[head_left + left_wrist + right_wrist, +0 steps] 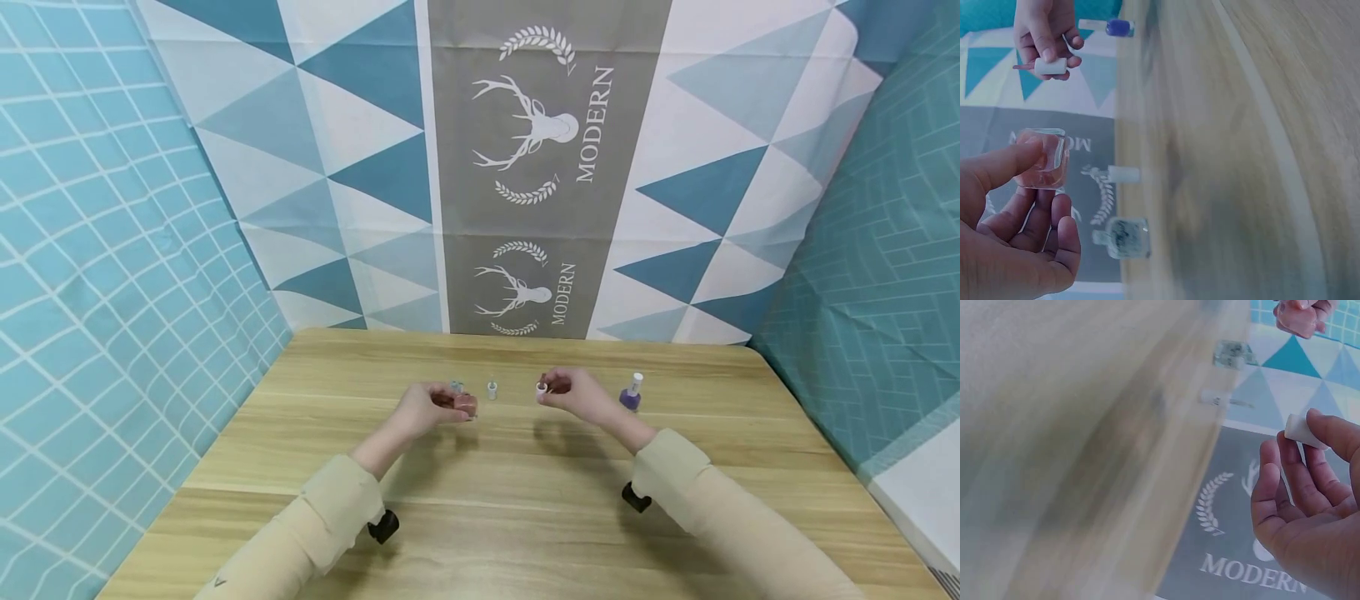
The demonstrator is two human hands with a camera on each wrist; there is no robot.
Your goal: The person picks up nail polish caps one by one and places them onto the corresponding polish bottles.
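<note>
My left hand pinches a small square nail polish bottle of pinkish-red polish between thumb and fingers, held above the table. Its neck carries no cap. In my right hand a white nail polish cap is pinched, its polish-coated brush sticking out in the left wrist view. The two hands are apart. Between them a second white cap stands on the table with its brush up. Behind my left hand is an uncapped bottle of glittery polish, partly hidden in the head view.
A purple nail polish bottle with its white cap on stands just right of my right hand. The wooden table reaches back to a patterned cloth wall. Blue tile-patterned cloth hangs along the left side.
</note>
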